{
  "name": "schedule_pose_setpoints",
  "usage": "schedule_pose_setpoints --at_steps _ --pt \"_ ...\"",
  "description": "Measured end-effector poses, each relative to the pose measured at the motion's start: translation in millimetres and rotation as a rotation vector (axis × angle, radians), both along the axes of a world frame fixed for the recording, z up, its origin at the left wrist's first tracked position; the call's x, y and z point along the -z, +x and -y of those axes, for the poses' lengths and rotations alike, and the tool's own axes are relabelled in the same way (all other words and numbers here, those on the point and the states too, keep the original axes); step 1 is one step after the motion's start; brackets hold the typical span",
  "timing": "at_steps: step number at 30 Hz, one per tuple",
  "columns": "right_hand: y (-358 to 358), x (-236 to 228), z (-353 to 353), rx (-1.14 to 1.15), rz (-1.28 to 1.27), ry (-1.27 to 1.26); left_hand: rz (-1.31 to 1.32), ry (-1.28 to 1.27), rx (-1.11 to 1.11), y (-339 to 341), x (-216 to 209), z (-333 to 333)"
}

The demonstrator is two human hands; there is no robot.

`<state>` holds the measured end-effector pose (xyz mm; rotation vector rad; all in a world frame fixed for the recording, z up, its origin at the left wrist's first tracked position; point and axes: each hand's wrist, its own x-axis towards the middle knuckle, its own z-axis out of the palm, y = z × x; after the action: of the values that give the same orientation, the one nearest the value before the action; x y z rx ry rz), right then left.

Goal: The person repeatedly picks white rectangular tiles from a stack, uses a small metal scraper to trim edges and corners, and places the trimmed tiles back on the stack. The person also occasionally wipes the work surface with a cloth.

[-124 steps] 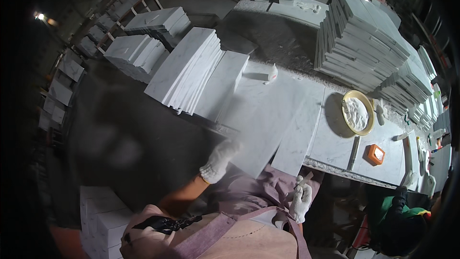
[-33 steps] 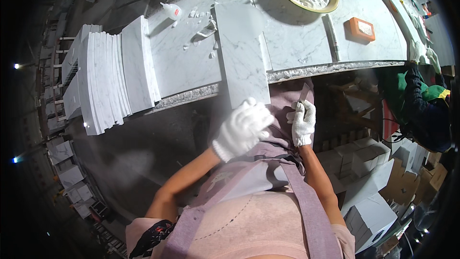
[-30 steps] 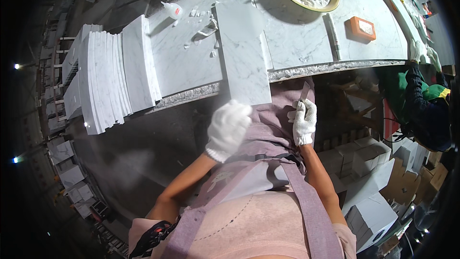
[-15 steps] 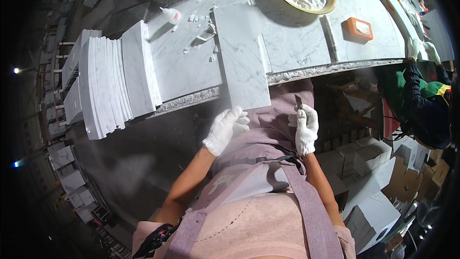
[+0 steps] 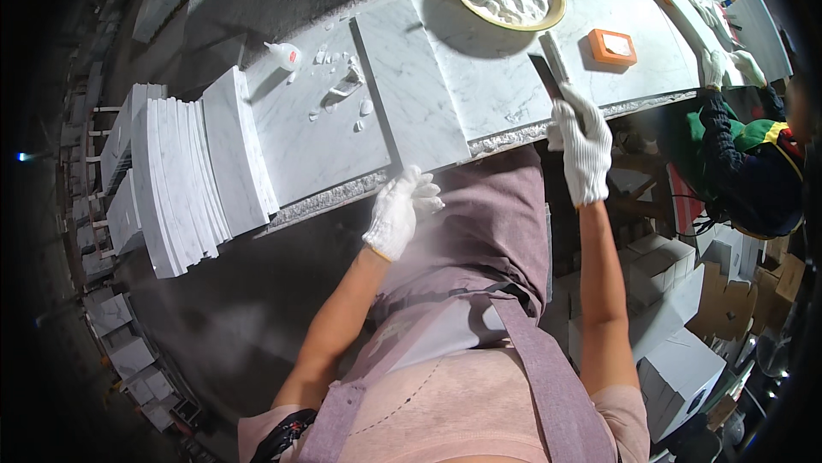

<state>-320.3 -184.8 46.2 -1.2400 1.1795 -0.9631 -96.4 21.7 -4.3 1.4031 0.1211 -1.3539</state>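
Note:
A marble slab (image 5: 413,77), grey-white and veined, lies across the bench with its near end at the front edge. My left hand (image 5: 401,213), in a white knit glove, is at that near end, its fingers loosely bent and apart with nothing visible in them. Whether it touches the slab I cannot tell. Farther right, my gloved right hand (image 5: 584,144) is raised over the bench edge, closed on a flat dark blade (image 5: 544,76) that points away from me. A long pale bar (image 5: 555,53) lies just beyond, beside the blade; the blade's grip is hidden by my fingers.
Stacked marble slabs (image 5: 184,180) stand at the left. Stone chips and a white squeeze bottle (image 5: 283,55) lie beyond my left hand. A yellow basin (image 5: 561,9) of white powder and an orange block (image 5: 612,47) sit farther back. Another person (image 5: 736,155) works at the right.
My right hand has moved forward and right with the dark blade, up to the pale bar. The slab now lies straighter and farther onto the bench; my left hand stays near its end.

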Motion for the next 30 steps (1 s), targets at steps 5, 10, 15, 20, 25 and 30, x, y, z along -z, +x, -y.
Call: schedule_pose_setpoints --at_steps 5,10,15,20,25,30 --pt "34.7 -18.1 67.7 -0.123 -0.34 -0.155 0.091 0.028 0.021 -2.4 -1.7 -0.5" --pt "64.1 -12.6 113.0 -0.187 -0.528 -0.307 0.1 0.024 0.042 -2.0 -1.2 -0.9" --pt "84.6 1.4 140.3 -0.209 -0.73 -0.429 0.138 0.007 0.075 0.2 -0.7 -1.2" --pt "92.9 6.7 148.5 -0.249 -0.556 -0.219 0.2 0.026 0.121 0.0 -0.2 -0.3" --pt "90.2 6.0 147.7 -0.265 -0.346 -0.038 0.176 0.01 0.116 0.7 1.7 -1.3" --pt "88.4 4.7 143.2 -0.242 -0.24 0.058 0.16 0.002 0.101 0.8 3.4 -2.3"
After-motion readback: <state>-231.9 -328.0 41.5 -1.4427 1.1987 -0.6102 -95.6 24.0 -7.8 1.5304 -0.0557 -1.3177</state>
